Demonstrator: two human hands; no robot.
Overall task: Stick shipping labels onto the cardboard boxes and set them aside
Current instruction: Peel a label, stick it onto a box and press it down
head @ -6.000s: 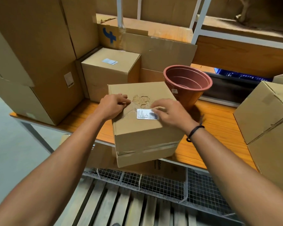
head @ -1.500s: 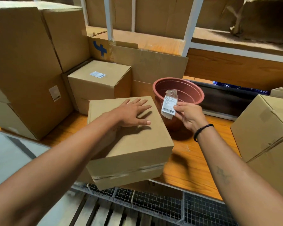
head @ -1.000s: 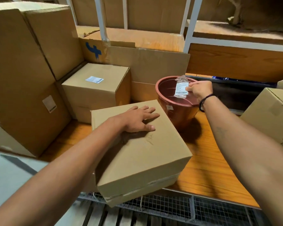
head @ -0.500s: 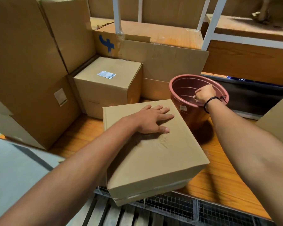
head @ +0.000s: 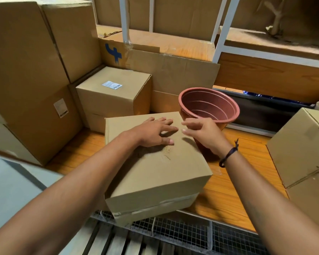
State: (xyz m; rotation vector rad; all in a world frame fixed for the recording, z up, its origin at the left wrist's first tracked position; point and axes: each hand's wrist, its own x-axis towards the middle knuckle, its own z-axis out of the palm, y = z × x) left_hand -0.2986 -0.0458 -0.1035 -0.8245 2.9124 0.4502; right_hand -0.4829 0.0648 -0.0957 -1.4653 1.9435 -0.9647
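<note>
The wooden shelf (head: pixel 232 192) carries tall stacked cartons (head: pixel 28 76) at the far left and another carton (head: pixel 302 144) at the right edge. The near box (head: pixel 155 173) sits between them at the front of the shelf, its near end hanging out over the wire mesh (head: pixel 182 234) below. It lies flat, closed top up. That top looks close to square, and its longer side, as far as can be judged, runs near to far. It is turned a little, so its near right corner points out toward the right. A taped seam crosses low on its near face. A scuffed patch marks the top, and no label shows on any visible face.

Behind it at the far left stands a smaller labelled box (head: pixel 110 105), set against the cartons. A reddish plastic pot (head: pixel 209 105) stands just beside the near box's far right corner, tipped toward the camera.

The left hand (head: pixel 151 133) rests flat on the near box's top with fingers spread, steadying it. The right hand (head: pixel 203 134) hovers over the far right corner, fingers loosely extended and holding nothing, though motion blur softens them.

This box seems not yet labelled. The next move probably calls for the right hand to fetch a label and press it flat on top.

The white shipping label (head: pixel 111 85) on the far box lies flat and slightly askew.
</note>
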